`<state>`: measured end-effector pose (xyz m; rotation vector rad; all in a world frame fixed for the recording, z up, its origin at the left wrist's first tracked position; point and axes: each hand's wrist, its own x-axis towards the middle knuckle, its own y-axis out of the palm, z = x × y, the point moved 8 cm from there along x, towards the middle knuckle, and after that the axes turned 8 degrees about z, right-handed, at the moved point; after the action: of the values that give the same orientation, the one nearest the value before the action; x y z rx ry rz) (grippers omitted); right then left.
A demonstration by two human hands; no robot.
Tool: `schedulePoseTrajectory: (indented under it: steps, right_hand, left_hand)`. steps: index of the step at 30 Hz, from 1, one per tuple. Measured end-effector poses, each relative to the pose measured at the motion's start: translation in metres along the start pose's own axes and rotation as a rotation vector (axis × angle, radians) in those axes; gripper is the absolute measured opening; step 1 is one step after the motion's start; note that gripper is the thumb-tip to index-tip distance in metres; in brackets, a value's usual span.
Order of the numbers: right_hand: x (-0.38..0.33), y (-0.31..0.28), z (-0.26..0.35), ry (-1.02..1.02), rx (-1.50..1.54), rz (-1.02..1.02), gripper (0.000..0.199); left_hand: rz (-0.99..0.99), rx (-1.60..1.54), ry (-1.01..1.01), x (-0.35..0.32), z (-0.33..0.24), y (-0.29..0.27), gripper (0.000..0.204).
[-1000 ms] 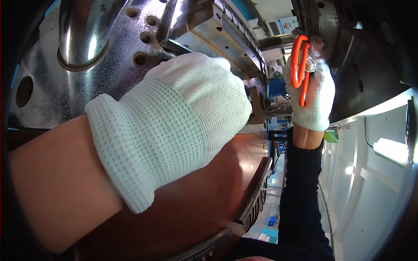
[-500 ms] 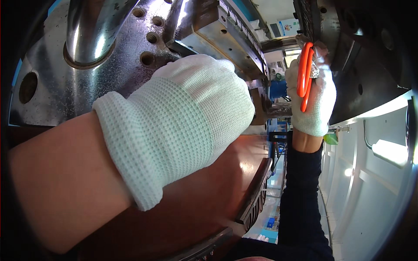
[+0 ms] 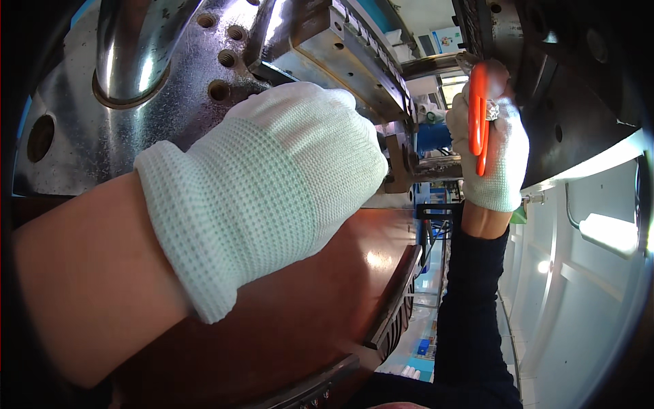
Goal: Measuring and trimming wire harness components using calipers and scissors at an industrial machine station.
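My left hand (image 3: 272,184), in a white knit glove, fills the middle of the view and reaches into a large metal machine; its fingertips are hidden behind the glove near a steel block (image 3: 354,61). My right hand (image 3: 494,153), also gloved, is raised at the upper right and grips an orange-handled tool (image 3: 479,112) with its tip against the dark plate (image 3: 565,88) of the machine. My right forearm wears a dark sleeve (image 3: 473,307).
A shiny steel plate (image 3: 75,129) with bolt holes and a thick polished bar (image 3: 133,48) lies at the upper left. A reddish-brown curved surface (image 3: 320,293) sits below my left hand. White panels with a lamp (image 3: 610,235) stand on the right.
My left hand has shifted slightly up and further in. My right hand with the orange tool has risen a little toward the dark plate.
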<state>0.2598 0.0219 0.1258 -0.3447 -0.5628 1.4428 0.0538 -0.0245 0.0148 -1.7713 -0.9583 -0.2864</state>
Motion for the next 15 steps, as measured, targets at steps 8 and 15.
schedulePoseTrajectory:
  steps: [8, 15]
  right_hand:
    - [-0.004, 0.014, 0.017, -0.191, -0.795, 0.117, 0.053]
    - [-0.004, 0.021, 0.021, -0.160, -0.801, -0.030, 0.047]
  left_hand:
    - [0.093, 0.039, -0.009, -0.001, 0.000, 0.003, 0.005]
    - [0.008, 0.039, -0.015, -0.001, 0.000, 0.001, 0.005]
